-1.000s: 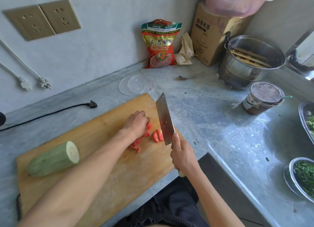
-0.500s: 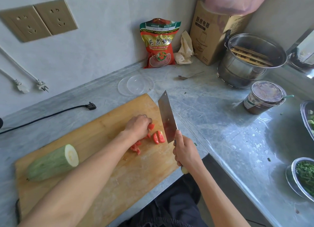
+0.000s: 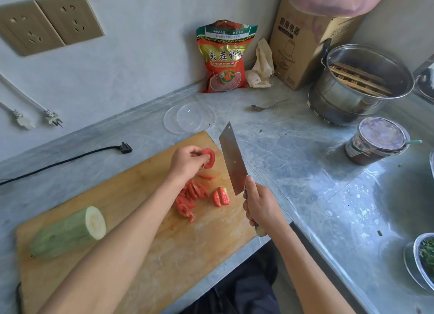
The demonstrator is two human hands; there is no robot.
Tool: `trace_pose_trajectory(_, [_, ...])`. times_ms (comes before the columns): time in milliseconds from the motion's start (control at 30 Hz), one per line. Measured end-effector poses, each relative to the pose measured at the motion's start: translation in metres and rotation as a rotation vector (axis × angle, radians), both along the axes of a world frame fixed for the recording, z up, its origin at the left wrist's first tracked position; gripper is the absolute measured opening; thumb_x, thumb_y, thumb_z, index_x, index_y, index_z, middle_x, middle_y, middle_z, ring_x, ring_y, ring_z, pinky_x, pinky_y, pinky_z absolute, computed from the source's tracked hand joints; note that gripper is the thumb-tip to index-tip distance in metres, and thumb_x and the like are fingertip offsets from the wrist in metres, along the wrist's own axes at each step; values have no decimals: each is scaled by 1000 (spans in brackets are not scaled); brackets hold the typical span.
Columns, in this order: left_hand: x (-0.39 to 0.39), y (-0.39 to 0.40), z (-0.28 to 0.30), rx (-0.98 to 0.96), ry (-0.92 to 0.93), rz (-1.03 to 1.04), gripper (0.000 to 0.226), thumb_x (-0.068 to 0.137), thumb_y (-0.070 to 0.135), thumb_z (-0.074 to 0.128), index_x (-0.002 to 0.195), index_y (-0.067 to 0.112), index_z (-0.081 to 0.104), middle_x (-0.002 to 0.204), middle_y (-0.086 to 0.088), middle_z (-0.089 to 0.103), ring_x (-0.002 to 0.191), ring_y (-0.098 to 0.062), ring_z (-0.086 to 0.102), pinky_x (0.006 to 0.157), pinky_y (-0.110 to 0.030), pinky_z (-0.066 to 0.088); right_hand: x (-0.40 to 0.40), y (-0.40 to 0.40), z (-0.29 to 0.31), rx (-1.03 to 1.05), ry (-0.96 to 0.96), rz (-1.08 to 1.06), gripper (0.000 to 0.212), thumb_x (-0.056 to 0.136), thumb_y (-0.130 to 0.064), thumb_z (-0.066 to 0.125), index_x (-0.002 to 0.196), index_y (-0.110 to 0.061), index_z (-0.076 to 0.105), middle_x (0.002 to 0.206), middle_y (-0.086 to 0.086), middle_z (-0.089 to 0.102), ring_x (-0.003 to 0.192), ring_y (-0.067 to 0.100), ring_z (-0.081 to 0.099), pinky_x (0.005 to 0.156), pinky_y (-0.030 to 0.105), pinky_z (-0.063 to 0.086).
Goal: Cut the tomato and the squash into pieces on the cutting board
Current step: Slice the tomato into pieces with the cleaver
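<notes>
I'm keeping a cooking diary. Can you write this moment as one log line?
left hand: holds tomato piece | right hand: grips cleaver, raised | tomato slices: on cutting board | squash: uncut

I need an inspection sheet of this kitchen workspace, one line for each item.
Surface: grey counter, wooden board lying on it.
Job's things: tomato slices on the board; uncut squash at its left end.
Clutter: red bag, cloth, box, pot, spoon, clear lid, tub, bowl of greens.
Hands: left hand pinches a tomato piece; right hand grips the cleaver, raised.
Cables: black cord on the counter; two white plugs hang unplugged.
Surroundings: wall sockets.
</notes>
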State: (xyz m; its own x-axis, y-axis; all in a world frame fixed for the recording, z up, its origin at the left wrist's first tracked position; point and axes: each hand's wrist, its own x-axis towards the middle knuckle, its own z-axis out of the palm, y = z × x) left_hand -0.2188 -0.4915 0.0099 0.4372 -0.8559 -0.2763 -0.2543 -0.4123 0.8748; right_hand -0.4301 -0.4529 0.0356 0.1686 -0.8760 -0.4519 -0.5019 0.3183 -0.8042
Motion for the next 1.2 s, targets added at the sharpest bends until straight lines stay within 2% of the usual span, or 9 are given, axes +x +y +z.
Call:
trace_pose_trajectory(133, [-1, -25, -7, 178, 331, 106, 14, 80, -1, 78, 86, 6, 67, 90, -16, 72, 69, -22, 69, 69, -33, 62, 8, -16, 4, -19, 81, 58, 55, 101, -54, 26, 75, -13, 52, 61, 5, 53, 44, 16, 49, 39, 23, 38])
trace_pose_trajectory(200, [-1, -29, -15, 231, 392, 136, 15, 77, -7, 76, 90, -3, 68, 85, -22, 71, 67, -29, 69, 71, -50, 61, 11, -22, 5, -36, 135, 98, 60, 101, -55, 26, 83, -6, 56, 67, 7, 55, 52, 19, 51, 40, 26, 41])
trace_pose_trajectory(267, [2, -33, -25, 275, 282, 120, 13, 77, -6, 75, 89, -8, 69, 76, -23, 71, 62, -30, 67, 74, -54, 60, 15, -27, 5, -88, 169, 150, 65, 100, -54, 26, 88, 2, 56, 69, 9, 54, 57, 23, 50, 49, 36, 48])
trace_pose_trajectory(333, [6, -34, -30, 320, 119, 97, 10, 79, 3, 77, 78, -4, 69, 73, -21, 72, 61, -29, 67, 75, -45, 60, 19, -31, 6, -147, 209, 212, 61, 102, -50, 26, 87, 2, 54, 69, 10, 52, 59, 26, 49, 61, 42, 51])
trace_pose_trajectory(433, [8, -36, -30, 351, 68, 108, 20, 82, 5, 75, 66, 2, 65, 67, -17, 72, 62, -31, 71, 74, -43, 62, 25, -35, 7, -166, 254, 254, 59, 102, -49, 27, 87, 0, 57, 73, 14, 58, 59, 24, 50, 59, 39, 49])
trace_pose_trajectory(533, [7, -38, -30, 338, 174, 142, 16, 82, -4, 71, 73, 2, 59, 64, -18, 69, 51, -28, 64, 67, -45, 60, 29, -37, 5, -172, 316, 297, 57, 101, -50, 28, 74, -5, 48, 69, 10, 53, 56, 17, 43, 52, 33, 38])
trace_pose_trajectory(700, [0, -36, -35, 237, 181, 102, 28, 89, 6, 68, 99, 17, 45, 57, -9, 69, 42, -20, 56, 47, -30, 49, 34, -39, -1, -199, 340, 319, 54, 101, -51, 29, 66, -11, 36, 61, 1, 42, 52, 15, 35, 48, 27, 31])
trace_pose_trajectory(1033, [-7, -38, -46, 221, -30, 50, 13, 84, 15, 70, 79, 20, 59, 77, -12, 74, 76, -36, 72, 72, -43, 61, 31, -36, -3, -232, 442, 385, 51, 100, -55, 25, 67, -16, 34, 62, 0, 42, 48, 14, 35, 48, 31, 31])
trace_pose_trajectory(1200, [-7, -35, -42, 204, -170, 17, 9, 86, 17, 72, 93, 13, 75, 93, -10, 74, 88, -26, 69, 70, -26, 48, 29, -41, -6, -252, 466, 412, 50, 101, -54, 24, 68, -17, 33, 63, 2, 44, 48, 17, 36, 48, 30, 30])
